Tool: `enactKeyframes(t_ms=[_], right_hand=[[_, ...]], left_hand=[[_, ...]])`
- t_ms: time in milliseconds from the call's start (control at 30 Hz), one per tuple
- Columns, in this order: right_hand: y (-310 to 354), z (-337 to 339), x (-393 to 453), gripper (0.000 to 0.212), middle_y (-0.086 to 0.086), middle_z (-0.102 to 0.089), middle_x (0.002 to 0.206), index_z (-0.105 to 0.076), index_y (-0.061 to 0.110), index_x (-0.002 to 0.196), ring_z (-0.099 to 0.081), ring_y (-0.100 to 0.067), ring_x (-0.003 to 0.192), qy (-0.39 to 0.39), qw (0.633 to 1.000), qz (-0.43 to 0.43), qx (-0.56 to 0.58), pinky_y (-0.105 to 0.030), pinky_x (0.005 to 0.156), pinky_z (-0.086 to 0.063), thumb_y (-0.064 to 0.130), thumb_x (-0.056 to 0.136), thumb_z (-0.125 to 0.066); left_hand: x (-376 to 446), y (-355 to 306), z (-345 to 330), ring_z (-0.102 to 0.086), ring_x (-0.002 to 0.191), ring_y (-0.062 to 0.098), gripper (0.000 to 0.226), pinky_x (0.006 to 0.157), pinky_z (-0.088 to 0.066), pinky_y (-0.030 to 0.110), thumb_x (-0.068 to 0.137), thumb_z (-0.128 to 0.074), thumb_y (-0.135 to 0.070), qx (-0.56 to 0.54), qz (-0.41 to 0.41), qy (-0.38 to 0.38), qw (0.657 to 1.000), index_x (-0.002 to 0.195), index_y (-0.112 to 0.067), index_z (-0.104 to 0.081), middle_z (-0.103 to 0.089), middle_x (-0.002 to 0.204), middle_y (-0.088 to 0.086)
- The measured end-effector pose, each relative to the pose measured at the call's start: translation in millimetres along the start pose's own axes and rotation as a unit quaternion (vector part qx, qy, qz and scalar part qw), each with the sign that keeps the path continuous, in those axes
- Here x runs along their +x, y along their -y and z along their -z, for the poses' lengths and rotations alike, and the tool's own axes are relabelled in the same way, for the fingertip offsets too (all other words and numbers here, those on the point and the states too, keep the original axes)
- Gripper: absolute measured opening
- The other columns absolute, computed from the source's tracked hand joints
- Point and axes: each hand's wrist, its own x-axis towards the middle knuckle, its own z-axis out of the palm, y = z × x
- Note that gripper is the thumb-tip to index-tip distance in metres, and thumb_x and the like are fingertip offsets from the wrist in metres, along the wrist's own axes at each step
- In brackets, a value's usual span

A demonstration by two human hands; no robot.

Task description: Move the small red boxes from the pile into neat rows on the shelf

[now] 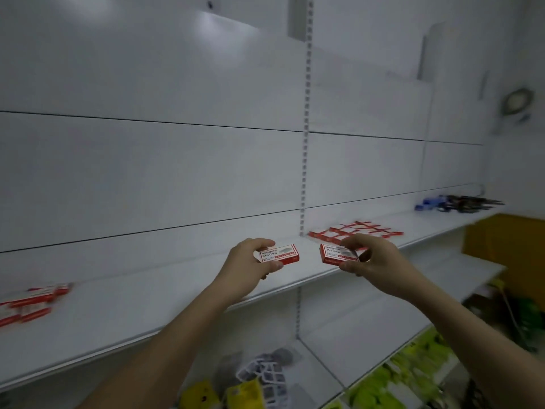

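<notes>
- Red boxes are in both my hands now, one in each, near the middle of the frame and just above the front part of the shelf point(165, 308).
- My left hand point(244, 267) grips one small red box point(278, 254) with the thumb under it and the fingers curled over its far edge.
- My right hand point(374, 261) pinches a second box point(337, 253) between the thumb and curled fingers, label up.
- Behind my right hand, right of centre, a group of boxes point(356, 230) already lies flat in rows on the shelf; I judge this part as done.
- At the left edge of the frame a loose pile point(29, 304) of the same boxes waits, blurred, so I cannot count it. Some work is left.
- The shelf is white and smooth, with a slotted upright post point(305, 143) on the white back wall.
- Far right on the shelf lie blue and dark items point(454, 203), too blurred to name.
- Lower shelves at the bottom of the frame hold yellow and green goods point(413, 376); a yellow-brown carton point(507, 240) stands at the right edge.
</notes>
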Motion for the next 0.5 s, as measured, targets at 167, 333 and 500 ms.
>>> enactKeyframes(t_ms=[167, 333, 500], right_hand=[[-71.2, 42.5, -10.5, 0.04, 0.009, -0.063, 0.108, -0.059, 0.027, 0.119, -0.064, -0.007, 0.081, -0.015, 0.999, -0.038, -0.027, -0.026, 0.068, -0.057, 0.025, 0.082, -0.074], [-140.9, 70.3, -2.2, 0.038, 0.013, -0.061, 0.105, -0.06, 0.027, 0.118, -0.064, -0.006, 0.077, -0.022, 0.996, -0.072, -0.042, -0.021, 0.066, -0.054, 0.021, 0.083, -0.073], [-216.5, 93.1, 31.0, 0.036, 0.026, -0.055, 0.094, -0.059, 0.032, 0.116, -0.063, -0.003, 0.077, -0.022, 0.993, -0.096, -0.065, -0.016, 0.062, -0.052, 0.021, 0.084, -0.072]], left_hand=[[35.3, -27.1, -77.7, -0.062, 0.072, 0.01, 0.038, 0.054, -0.045, 0.008, 0.082, -0.073, -0.022, 0.006, -0.028, 0.04, 0.999, 0.119, -0.02, -0.063, -0.06, 0.11, -0.003], [76.8, -35.4, -153.0, -0.055, 0.092, 0.007, 0.041, 0.072, -0.04, 0.012, 0.082, -0.073, -0.028, 0.021, -0.045, 0.067, 0.997, 0.121, -0.022, -0.062, -0.059, 0.117, -0.006], [135.1, -29.9, -226.9, -0.052, 0.095, 0.003, 0.044, 0.069, -0.039, 0.001, 0.08, -0.075, -0.026, 0.035, -0.051, 0.038, 0.997, 0.122, -0.019, -0.063, -0.058, 0.118, -0.005]])
